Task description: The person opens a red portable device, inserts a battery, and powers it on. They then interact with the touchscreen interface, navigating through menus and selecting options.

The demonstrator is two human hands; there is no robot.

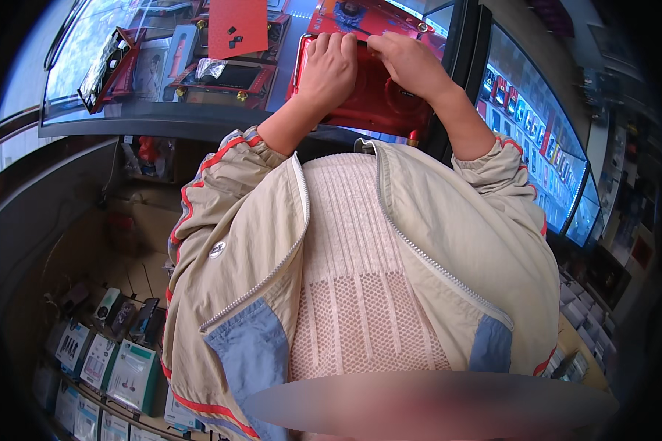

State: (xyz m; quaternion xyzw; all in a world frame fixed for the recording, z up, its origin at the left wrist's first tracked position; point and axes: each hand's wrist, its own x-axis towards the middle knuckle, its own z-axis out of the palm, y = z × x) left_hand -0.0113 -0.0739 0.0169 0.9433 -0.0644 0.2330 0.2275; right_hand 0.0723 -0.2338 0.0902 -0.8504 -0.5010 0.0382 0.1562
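A person in a beige zip jacket with red piping looks down at their own two hands, both resting on a red box (pixel 379 99) that lies flat on a glass display table (pixel 162 117) straight ahead. The left hand (pixel 329 66) lies over the box's upper left part, its fingers (pixel 331 42) curled together over the far edge. The right hand (pixel 408 62) sits just beside it, fingers bent down onto the same far edge. Both hands press or grip there, but whether the box lid is being lifted or closed cannot be told; the box looks shut or nearly so, so the handling seems at an early stage. To the left on the glass lie a similar red tray (pixel 224 77), an orange card (pixel 237 26) and a black case (pixel 103 70). Boxed goods fill shelves (pixel 103 360) at lower left.
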